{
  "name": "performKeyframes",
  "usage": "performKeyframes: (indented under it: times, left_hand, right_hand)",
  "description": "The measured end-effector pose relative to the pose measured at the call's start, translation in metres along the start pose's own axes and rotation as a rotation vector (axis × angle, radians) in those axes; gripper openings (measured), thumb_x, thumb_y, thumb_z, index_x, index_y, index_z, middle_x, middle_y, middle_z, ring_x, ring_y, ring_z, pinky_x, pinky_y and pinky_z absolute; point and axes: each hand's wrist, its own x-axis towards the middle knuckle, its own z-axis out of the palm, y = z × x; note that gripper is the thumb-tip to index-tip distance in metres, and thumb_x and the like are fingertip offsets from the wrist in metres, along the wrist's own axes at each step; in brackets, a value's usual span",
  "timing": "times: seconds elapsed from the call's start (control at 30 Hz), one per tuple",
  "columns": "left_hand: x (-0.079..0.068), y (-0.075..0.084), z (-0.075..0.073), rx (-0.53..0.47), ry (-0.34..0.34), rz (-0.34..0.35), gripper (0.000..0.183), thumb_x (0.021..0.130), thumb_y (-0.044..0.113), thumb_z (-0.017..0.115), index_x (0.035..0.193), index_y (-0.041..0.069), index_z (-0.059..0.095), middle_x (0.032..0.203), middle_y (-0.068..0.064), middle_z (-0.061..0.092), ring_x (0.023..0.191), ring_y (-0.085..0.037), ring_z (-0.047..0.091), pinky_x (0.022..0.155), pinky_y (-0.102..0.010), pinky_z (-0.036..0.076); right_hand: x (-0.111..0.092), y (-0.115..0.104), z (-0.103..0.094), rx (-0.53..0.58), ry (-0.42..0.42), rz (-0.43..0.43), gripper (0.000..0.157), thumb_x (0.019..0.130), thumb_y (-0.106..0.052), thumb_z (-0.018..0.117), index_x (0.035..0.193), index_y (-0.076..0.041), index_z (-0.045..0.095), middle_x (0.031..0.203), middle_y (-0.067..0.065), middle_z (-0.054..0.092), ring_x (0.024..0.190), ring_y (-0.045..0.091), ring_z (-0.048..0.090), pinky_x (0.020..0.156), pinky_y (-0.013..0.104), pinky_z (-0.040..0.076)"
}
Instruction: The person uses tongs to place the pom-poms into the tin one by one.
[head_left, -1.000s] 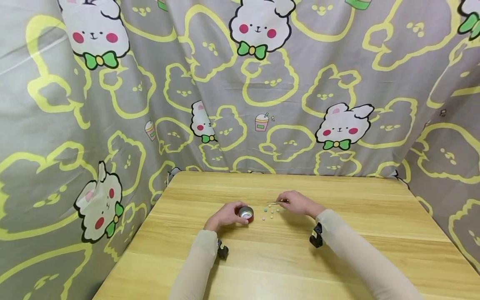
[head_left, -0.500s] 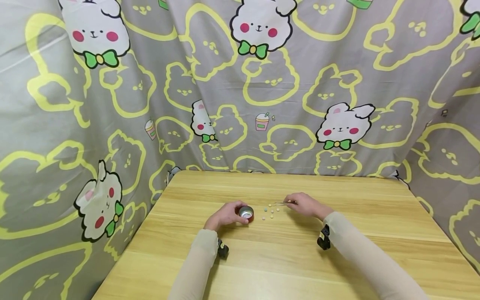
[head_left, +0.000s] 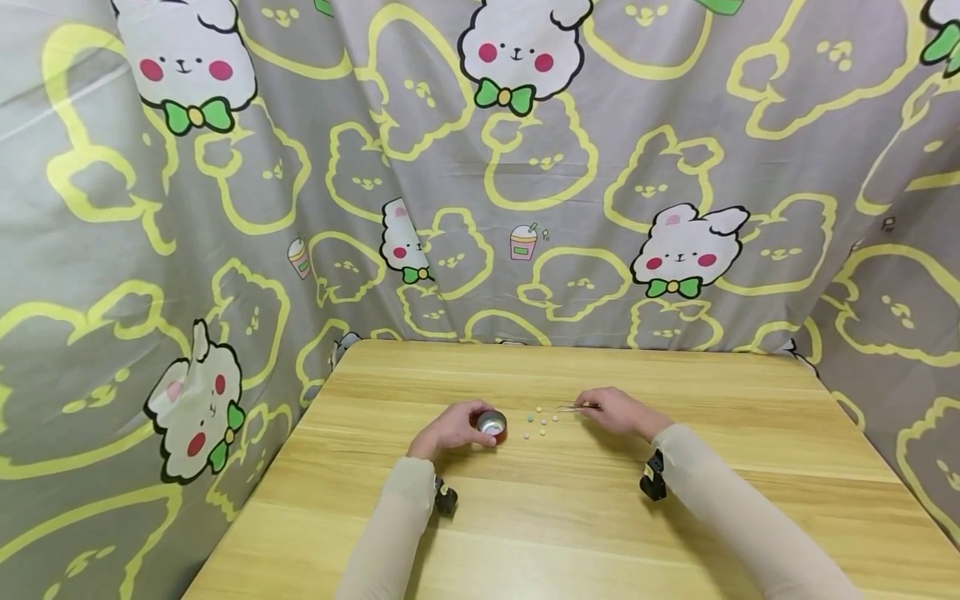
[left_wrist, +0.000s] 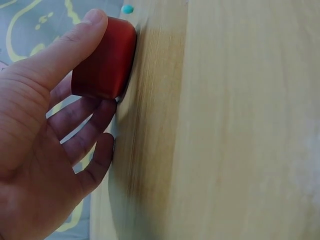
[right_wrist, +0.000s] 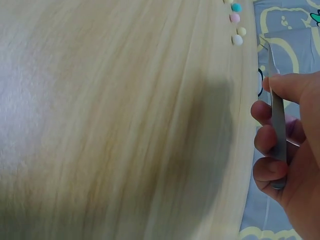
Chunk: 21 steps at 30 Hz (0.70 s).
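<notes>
A small round red tin (left_wrist: 107, 60), silvery inside, stands on the wooden table with its open top up. My left hand (head_left: 453, 426) grips it from the left, thumb on the near side and fingers round the far side. Several small pastel balls (head_left: 543, 422) lie loose just right of the tin; a teal ball (right_wrist: 236, 7), a pink one and pale ones show in the right wrist view. My right hand (head_left: 611, 411) holds metal tweezers (right_wrist: 278, 120) between thumb and curled fingers. The tips point left, close to the balls, with nothing seen between them.
The wooden table (head_left: 510, 525) reaches back to a grey curtain (head_left: 540, 292) with yellow outlines and rabbit prints, which also hangs along both sides. A small black camera is strapped on each wrist.
My right hand with the tweezers has drawn back to the right, away from the balls. My left hand and the tin stay in place.
</notes>
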Motion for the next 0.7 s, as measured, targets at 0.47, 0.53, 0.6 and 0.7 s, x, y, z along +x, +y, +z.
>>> performKeyframes:
  times: [0.47,0.53,0.6,0.7]
  left_hand:
    - [0.0,-0.003,0.001,-0.003,0.011,0.013,0.053,0.078,0.026,0.079,0.123,0.01,0.058,0.108,0.001,0.061,0.1,-0.015,0.056,0.088,-0.035,0.043]
    - [0.0,-0.003,0.001,-0.005,0.016,0.012,0.053,0.078,0.025,0.079,0.123,0.01,0.058,0.108,0.001,0.061,0.1,-0.016,0.056,0.088,-0.035,0.043]
    - [-0.001,-0.003,0.0,-0.005,0.021,0.012,0.053,0.078,0.025,0.08,0.123,0.01,0.058,0.109,0.0,0.061,0.1,-0.016,0.056,0.088,-0.035,0.043]
    - [-0.001,-0.004,0.001,-0.004,0.022,0.013,0.052,0.077,0.026,0.08,0.123,0.011,0.058,0.108,0.001,0.061,0.1,-0.016,0.056,0.088,-0.035,0.043]
  right_hand:
    - [0.004,0.001,0.014,-0.035,0.005,-0.034,0.012,0.094,-0.011,0.058,0.1,-0.01,0.068,0.094,0.001,0.066,0.086,0.018,0.06,0.078,0.041,0.048]
    - [0.005,0.001,0.016,-0.042,0.008,-0.049,0.011,0.093,-0.01,0.058,0.098,-0.01,0.067,0.093,0.001,0.066,0.086,0.018,0.061,0.078,0.041,0.048]
    - [0.005,0.0,0.017,-0.05,0.008,-0.055,0.01,0.093,-0.01,0.058,0.098,-0.01,0.067,0.093,0.0,0.066,0.086,0.019,0.061,0.08,0.042,0.048]
    - [0.006,-0.002,0.018,-0.056,0.005,-0.061,0.011,0.093,-0.01,0.058,0.099,-0.008,0.067,0.093,0.001,0.066,0.087,0.02,0.061,0.08,0.043,0.048]
